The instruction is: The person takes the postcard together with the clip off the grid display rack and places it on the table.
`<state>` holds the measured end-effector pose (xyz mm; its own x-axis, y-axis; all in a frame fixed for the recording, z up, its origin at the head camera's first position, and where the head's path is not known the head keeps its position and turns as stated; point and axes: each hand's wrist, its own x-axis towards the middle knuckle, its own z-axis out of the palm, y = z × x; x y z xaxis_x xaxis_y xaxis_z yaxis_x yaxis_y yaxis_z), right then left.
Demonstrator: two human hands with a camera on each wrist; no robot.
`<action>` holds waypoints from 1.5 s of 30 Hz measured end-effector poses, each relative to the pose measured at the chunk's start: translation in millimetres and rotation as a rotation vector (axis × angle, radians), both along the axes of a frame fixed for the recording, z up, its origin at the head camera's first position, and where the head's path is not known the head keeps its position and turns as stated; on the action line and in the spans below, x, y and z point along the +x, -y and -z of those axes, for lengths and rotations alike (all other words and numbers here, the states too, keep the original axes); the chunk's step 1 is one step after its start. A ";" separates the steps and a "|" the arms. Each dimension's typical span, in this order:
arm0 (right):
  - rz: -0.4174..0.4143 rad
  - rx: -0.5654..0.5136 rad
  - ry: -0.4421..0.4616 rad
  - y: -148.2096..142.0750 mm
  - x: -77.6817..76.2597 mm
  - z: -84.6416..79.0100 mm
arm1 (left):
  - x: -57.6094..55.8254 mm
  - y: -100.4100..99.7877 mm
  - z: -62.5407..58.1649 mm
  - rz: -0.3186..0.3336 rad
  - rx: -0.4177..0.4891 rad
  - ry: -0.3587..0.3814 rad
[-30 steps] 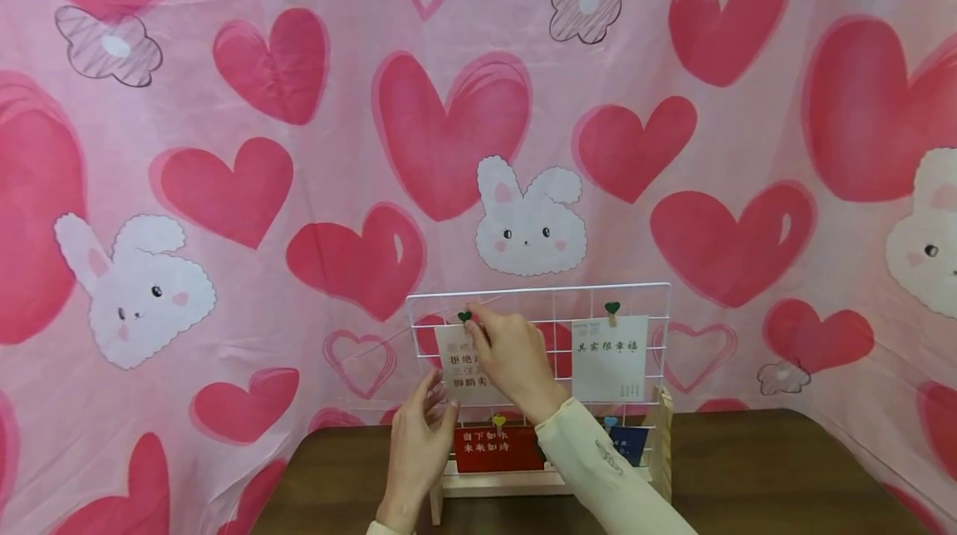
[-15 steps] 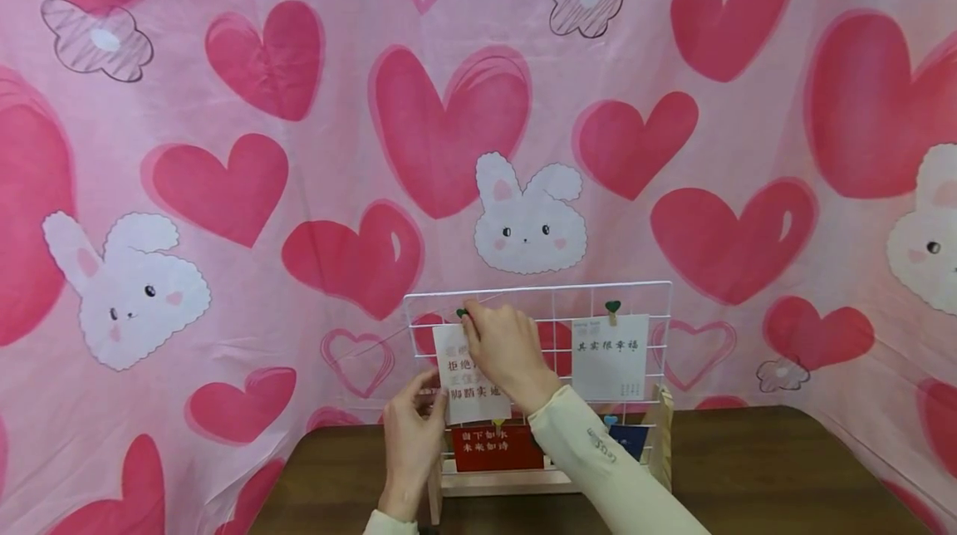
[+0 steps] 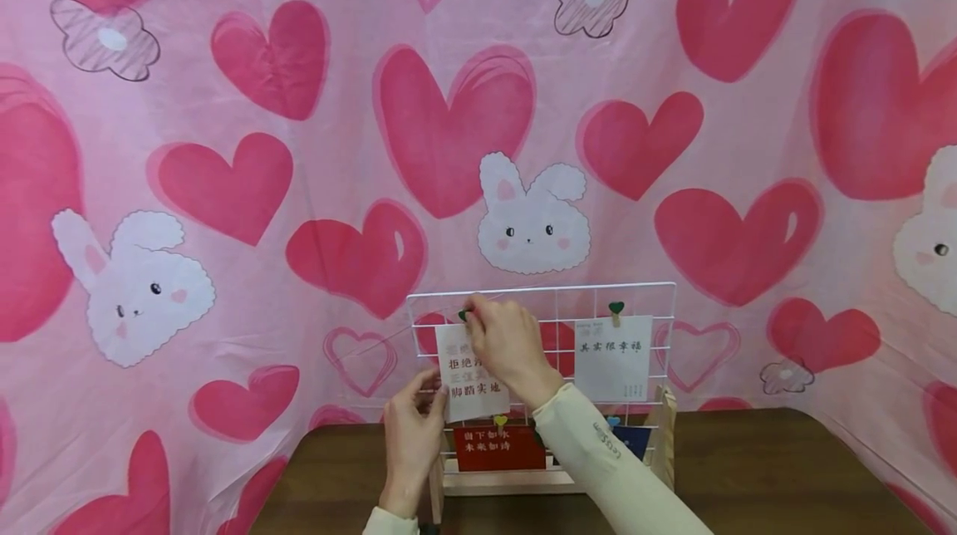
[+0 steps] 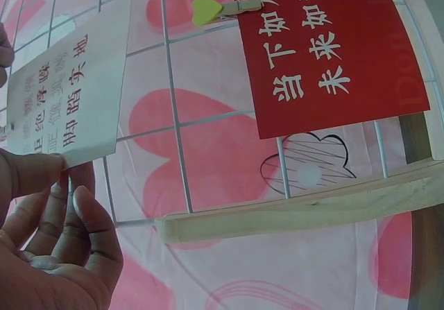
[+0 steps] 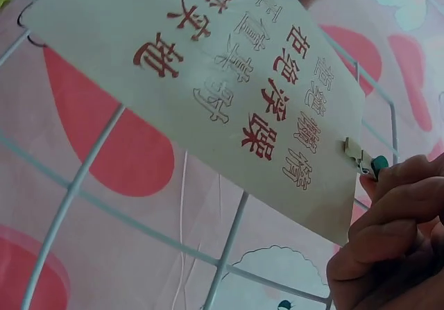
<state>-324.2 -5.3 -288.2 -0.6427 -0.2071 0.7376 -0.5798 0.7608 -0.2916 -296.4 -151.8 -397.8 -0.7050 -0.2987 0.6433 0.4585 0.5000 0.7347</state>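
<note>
The right hand pinches the green heart clip at the top of the white card. The left hand pinches the card's side edge, near the bottom. The card is at the left part of the wire rack, above the red card. It sits lower than a second ago, and more words show.
</note>
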 end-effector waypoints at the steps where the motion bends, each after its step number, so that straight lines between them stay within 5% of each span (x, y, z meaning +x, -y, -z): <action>1: -0.008 -0.011 -0.005 -0.2 -0.3 0.2 | 0.0 0.1 0.0 -0.001 0.002 0.003; 18: -0.096 -0.088 -0.033 0.6 -1.2 -3.6 | 1.3 3.3 -1.5 -0.011 0.011 0.011; 31: -0.143 -0.154 0.010 -10.6 19.7 -11.9 | 7.8 11.7 -3.7 0.047 0.104 0.029; 45: -0.217 -0.165 0.080 -19.9 44.3 25.1 | 31.1 44.6 1.1 -0.034 0.069 0.115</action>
